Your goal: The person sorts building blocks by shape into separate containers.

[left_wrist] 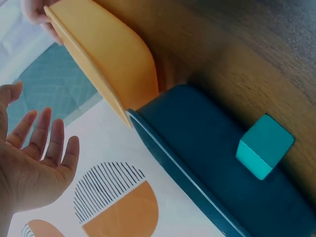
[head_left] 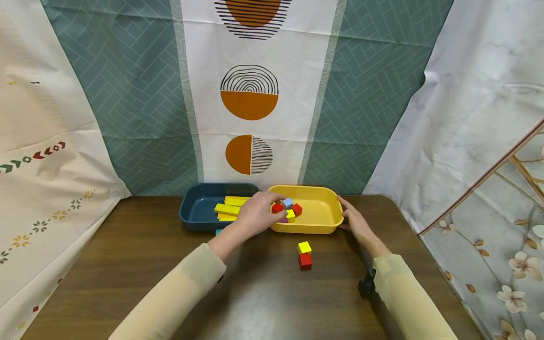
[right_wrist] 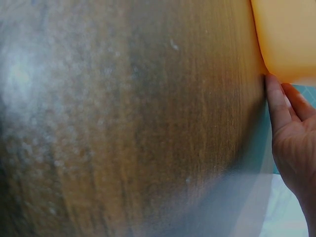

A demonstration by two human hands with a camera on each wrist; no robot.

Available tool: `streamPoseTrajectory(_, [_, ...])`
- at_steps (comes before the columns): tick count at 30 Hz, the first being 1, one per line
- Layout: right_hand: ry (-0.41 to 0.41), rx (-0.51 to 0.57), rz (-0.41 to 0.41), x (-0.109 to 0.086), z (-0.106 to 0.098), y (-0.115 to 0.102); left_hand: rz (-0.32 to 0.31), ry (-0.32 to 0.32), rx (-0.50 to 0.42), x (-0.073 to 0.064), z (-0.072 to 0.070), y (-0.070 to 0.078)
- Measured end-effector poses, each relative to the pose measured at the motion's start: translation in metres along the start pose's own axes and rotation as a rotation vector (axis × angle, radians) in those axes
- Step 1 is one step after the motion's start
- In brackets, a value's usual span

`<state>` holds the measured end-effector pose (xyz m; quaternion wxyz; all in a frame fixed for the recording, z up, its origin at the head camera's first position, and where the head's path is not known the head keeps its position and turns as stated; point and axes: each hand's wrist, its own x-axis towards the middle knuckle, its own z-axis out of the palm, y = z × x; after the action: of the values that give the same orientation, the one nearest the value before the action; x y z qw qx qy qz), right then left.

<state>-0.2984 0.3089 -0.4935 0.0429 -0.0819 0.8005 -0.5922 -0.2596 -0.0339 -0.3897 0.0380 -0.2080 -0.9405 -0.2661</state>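
My left hand hovers over the left end of the yellow tray, fingers spread and slightly bent. In the left wrist view nothing lies in its palm. Near its fingertips inside the tray are a red block, a light blue block, another red block, a yellow block and a partly hidden purple block. At the tray's right end, my right hand touches the outer wall; its fingers look fairly straight in the right wrist view.
Left of the yellow tray stands a dark blue tray with several yellow bars. A teal block lies before it. On the brown table, a yellow cube and a red cube sit together. Patterned cloth hangs behind.
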Motion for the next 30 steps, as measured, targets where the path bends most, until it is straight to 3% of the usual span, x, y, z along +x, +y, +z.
streamPoseTrajectory(18, [0.002, -0.01, 0.014, 0.002, -0.001, 0.003, 0.128, -0.058, -0.027, -0.016, 0.003, 0.022])
streamPoseTrajectory(30, [0.003, 0.028, 0.02, 0.0, 0.0, 0.002, 0.17, -0.098, -0.028, -0.025, 0.011, 0.03])
